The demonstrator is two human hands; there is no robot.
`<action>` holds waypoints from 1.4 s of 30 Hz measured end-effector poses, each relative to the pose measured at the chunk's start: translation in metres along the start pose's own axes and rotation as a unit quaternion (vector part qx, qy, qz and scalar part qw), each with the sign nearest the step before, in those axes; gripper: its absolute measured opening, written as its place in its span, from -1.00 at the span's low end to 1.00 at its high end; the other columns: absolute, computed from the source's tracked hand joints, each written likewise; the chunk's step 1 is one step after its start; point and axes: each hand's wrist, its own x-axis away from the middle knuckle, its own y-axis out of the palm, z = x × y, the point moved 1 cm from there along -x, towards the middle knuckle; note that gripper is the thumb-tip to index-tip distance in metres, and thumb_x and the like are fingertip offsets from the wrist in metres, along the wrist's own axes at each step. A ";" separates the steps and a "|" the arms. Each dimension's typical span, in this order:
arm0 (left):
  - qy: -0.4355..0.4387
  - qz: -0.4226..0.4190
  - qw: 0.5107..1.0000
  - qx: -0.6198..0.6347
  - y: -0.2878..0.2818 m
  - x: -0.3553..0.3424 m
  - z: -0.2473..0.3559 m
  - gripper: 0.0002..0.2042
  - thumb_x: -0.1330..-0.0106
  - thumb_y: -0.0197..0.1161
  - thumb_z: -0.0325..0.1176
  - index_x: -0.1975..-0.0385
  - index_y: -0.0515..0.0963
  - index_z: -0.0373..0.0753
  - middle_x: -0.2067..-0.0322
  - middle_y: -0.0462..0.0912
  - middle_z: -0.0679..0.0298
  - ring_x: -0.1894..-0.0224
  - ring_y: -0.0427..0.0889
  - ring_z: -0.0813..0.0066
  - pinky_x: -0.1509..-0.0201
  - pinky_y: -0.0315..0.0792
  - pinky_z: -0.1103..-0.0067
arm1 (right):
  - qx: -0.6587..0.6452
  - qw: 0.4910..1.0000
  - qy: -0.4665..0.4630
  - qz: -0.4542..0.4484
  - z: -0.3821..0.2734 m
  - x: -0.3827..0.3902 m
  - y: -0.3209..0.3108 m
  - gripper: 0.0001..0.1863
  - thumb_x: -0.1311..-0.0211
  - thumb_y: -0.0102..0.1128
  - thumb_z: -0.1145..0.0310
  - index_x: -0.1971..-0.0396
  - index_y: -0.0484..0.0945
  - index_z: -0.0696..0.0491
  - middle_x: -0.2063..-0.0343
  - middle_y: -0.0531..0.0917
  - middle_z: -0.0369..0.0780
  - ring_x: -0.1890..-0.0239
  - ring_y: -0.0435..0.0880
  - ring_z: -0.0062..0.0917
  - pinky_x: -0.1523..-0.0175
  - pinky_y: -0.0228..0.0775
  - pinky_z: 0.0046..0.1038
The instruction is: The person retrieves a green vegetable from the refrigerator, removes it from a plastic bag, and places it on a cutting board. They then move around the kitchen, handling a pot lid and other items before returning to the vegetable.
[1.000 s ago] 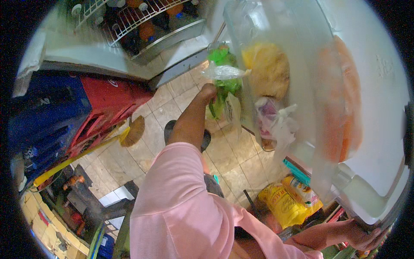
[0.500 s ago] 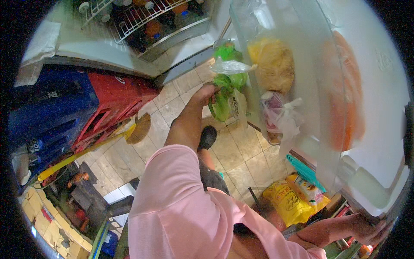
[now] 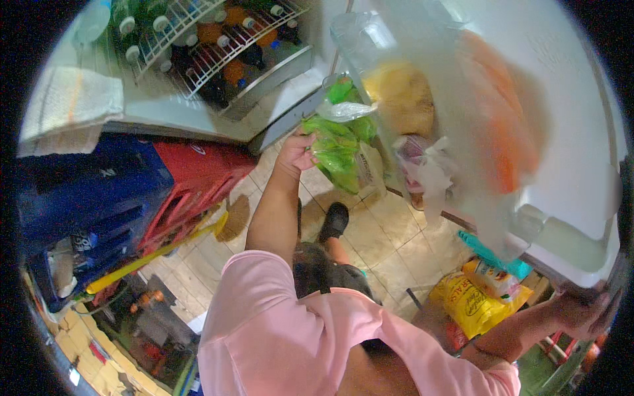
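My left grip (image 3: pixel 300 153) is closed on the bagged green produce (image 3: pixel 337 155), beside the clear door bin (image 3: pixel 356 49); my right grip (image 3: pixel 584 313) touches the white door (image 3: pixel 578 125), how closed I cannot tell.

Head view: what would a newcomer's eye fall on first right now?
Probably the bright green bundle just above the centre, its left side gripped by the left hand. Next might come the orange mass showing through a translucent bin on the white door at upper right, with the right hand at that door's lower edge. The red crate and blue crate also stand out at left.
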 end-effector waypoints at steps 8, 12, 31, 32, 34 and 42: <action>0.033 -0.028 0.999 -0.032 0.088 0.049 0.053 -0.54 0.00 0.23 -0.49 0.04 0.33 -0.42 0.16 0.50 -0.01 0.22 0.57 0.24 0.24 0.49 0.48 | -0.138 0.963 0.215 0.089 -0.027 0.020 0.022 -0.79 0.11 0.22 0.58 0.38 0.53 0.28 0.34 0.58 -0.05 0.37 0.54 -0.42 0.30 0.47 -0.44; -0.033 -0.017 0.999 -0.021 0.099 0.088 0.069 -0.59 -0.07 0.19 -0.47 0.06 0.34 -0.42 0.22 0.52 -0.02 0.43 0.59 0.46 0.66 0.41 0.74 | 0.022 0.994 0.110 -0.009 -0.073 -0.009 0.039 -0.74 0.05 0.25 0.48 0.28 0.59 0.18 0.27 0.59 -0.11 0.23 0.52 -0.46 0.04 0.33 -0.49; 0.193 0.145 0.969 -0.055 0.191 0.331 0.075 -0.86 -0.13 0.04 -0.47 0.35 0.42 -0.37 0.67 0.49 0.27 0.82 0.31 0.76 0.81 0.31 0.72 | -0.388 0.915 -0.003 -0.108 -0.229 -0.081 -0.007 -0.58 -0.05 0.06 0.03 0.27 0.54 0.08 0.22 0.57 -0.03 0.19 0.49 -0.19 0.04 0.31 -0.23; 0.203 0.151 0.966 -0.042 0.193 0.346 0.077 -0.87 -0.13 0.03 -0.47 0.35 0.42 -0.36 0.67 0.49 0.27 0.83 0.32 0.75 0.81 0.32 0.71 | -0.414 0.904 -0.006 -0.109 -0.248 -0.085 -0.003 -0.64 0.00 0.11 0.09 0.31 0.56 0.06 0.21 0.57 -0.03 0.18 0.49 -0.19 0.04 0.32 -0.24; 0.221 0.173 0.959 -0.035 0.187 0.379 0.081 -0.86 -0.12 0.03 -0.47 0.34 0.42 -0.35 0.67 0.49 0.26 0.83 0.34 0.73 0.78 0.37 0.65 | -0.400 0.908 -0.034 -0.118 -0.288 -0.099 0.002 -0.73 0.15 0.19 0.22 0.40 0.58 0.03 0.16 0.55 -0.06 0.16 0.48 -0.19 0.06 0.33 -0.27; 0.298 0.181 0.935 -0.060 0.146 0.517 0.053 -0.76 -0.12 0.14 -0.37 0.23 0.40 -0.29 0.63 0.51 0.31 0.83 0.31 0.72 0.81 0.27 0.72 | -0.369 0.923 -0.062 -0.089 -0.433 -0.160 0.040 -0.76 0.34 0.24 0.32 0.51 0.59 0.02 0.04 0.46 -0.17 0.13 0.47 -0.23 0.05 0.33 -0.29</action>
